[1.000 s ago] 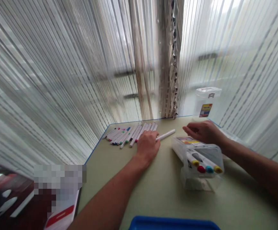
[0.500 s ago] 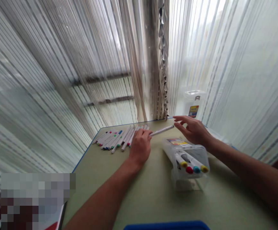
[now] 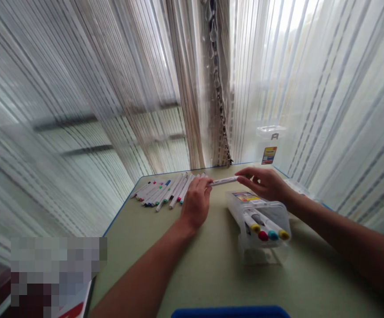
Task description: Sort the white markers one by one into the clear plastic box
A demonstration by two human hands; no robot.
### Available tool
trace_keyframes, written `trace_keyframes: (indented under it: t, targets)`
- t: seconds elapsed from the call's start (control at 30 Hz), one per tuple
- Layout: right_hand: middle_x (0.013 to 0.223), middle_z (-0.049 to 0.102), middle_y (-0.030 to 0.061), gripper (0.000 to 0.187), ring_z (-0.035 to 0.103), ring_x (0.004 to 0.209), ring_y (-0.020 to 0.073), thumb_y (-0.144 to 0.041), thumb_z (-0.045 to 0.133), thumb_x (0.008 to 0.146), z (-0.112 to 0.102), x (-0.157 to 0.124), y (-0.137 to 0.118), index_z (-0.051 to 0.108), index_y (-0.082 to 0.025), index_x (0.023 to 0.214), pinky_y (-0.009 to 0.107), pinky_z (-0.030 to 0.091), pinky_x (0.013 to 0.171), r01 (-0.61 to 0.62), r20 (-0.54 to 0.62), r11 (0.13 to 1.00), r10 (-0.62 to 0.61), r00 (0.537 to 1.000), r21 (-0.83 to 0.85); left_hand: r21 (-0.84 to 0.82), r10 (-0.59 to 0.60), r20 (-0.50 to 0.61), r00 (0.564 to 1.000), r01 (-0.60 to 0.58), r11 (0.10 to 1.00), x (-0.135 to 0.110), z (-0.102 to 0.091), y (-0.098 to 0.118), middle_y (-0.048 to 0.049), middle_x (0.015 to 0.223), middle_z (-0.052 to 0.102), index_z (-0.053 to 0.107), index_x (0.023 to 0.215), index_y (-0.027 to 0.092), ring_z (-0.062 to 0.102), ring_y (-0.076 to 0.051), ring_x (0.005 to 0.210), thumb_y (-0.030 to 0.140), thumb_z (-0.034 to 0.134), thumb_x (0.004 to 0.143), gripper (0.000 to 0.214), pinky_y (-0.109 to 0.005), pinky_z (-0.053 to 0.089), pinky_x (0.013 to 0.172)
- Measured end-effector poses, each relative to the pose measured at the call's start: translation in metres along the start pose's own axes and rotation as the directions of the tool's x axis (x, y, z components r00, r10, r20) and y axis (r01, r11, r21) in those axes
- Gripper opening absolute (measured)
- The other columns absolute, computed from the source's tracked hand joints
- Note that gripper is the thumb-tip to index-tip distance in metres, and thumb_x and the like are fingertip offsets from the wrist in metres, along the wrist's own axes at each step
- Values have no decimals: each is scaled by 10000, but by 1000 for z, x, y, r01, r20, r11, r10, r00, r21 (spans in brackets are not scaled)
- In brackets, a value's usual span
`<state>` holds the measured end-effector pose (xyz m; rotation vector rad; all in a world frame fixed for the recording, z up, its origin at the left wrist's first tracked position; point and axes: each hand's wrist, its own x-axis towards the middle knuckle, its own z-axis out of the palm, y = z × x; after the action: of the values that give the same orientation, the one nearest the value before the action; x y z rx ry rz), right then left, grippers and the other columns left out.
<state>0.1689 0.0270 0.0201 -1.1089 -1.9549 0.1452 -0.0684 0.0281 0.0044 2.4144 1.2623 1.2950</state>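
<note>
A white marker pen [image 3: 224,181] is held level above the table between both hands. My left hand [image 3: 196,198] is closed on its left end. The fingers and thumb of my right hand [image 3: 261,182] pinch its right end. Left of my left hand lies a pile of white markers [image 3: 165,191] with caps of several colours, partly hidden behind that hand. Just below my right hand, a clear plastic case [image 3: 233,212] lies tilted, its open end facing me. Several markers [image 3: 267,225] with yellow, red and blue ends are inside it.
Another clear box [image 3: 269,143] stands at the table's far right, before sheer curtains [image 3: 128,88]. A clear plastic piece [image 3: 298,187] lies behind my right forearm. The rim of a blue object [image 3: 230,312] shows at the near edge of the green table [image 3: 208,269].
My right hand has moved in to the marker and now grips its right end. The marker has turned more level. The camera view has shifted slightly.
</note>
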Motion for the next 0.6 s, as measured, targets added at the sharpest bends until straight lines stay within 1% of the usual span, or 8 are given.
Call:
trace_keyframes:
  t: [0.13, 0.27, 0.43, 0.6]
  targets:
    - [703, 697, 40, 383, 532, 478, 117, -520, 582, 919, 0, 0, 1, 739, -171, 944, 249, 445, 473, -23, -8, 999, 23, 1000, 33, -17, -27, 47, 999, 28, 999, -2, 3, -4, -74, 1068, 694, 636, 1102, 187, 633, -215, 1062, 236, 530, 967, 178, -369, 491, 984]
    - [740, 713, 64, 410, 596, 532, 149, -562, 589, 903, 1, 1, 3, 730, -181, 959, 269, 499, 494, -22, -20, 998, 23, 1000, 64, -27, -29, 70, 997, 30, 999, -2, 5, -5, -79, 1063, 707, 646, 1093, 174, 634, -217, 1043, 307, 512, 984, 218, -364, 480, 981]
    - [701, 702, 71, 464, 609, 527, 159, -608, 584, 884, 3, 0, 8, 731, -173, 955, 274, 511, 474, -8, -42, 999, 9, 999, 31, -24, -42, 78, 996, 44, 999, -2, 4, -2, -88, 1027, 706, 656, 1052, 161, 642, -219, 1018, 312, 481, 996, 238, -352, 479, 959]
    - [705, 707, 77, 454, 624, 556, 171, -605, 610, 864, 2, 0, 11, 753, -183, 956, 271, 501, 471, 23, -2, 999, -23, 1000, 30, -20, -20, 66, 998, 21, 1000, -3, 3, -1, -81, 1007, 695, 662, 1026, 170, 634, -215, 998, 311, 483, 996, 229, -343, 484, 934]
